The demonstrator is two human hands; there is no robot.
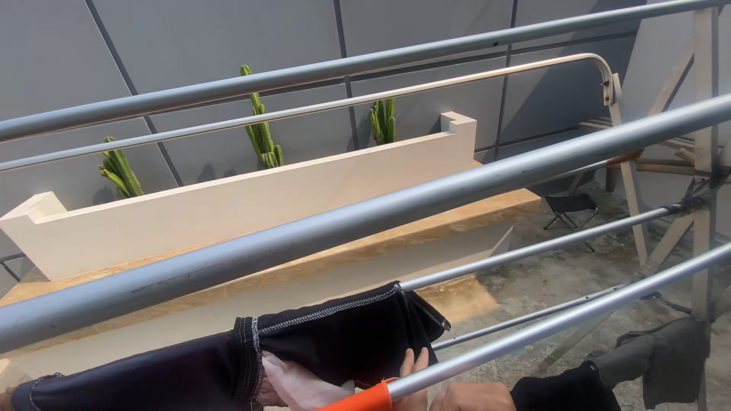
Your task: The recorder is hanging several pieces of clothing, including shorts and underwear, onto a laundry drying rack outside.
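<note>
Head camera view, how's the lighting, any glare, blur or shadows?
Head view: strong daylight, sharp focus; sheen along the thick grey metal rail; cactus shadows on the grey wall behind the long cream planter box; the black stitched garment by the fingers is dark, with little detail.

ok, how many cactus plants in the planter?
3 show: one cactus at the left end of the white planter, one mid, one right of centre. The rails may hide others.

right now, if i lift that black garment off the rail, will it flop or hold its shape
The black garment would likely flop: it already sags and folds over the rail. It looks thin, so probably light. Its stitched hem might snag on the orange rail end.
</note>
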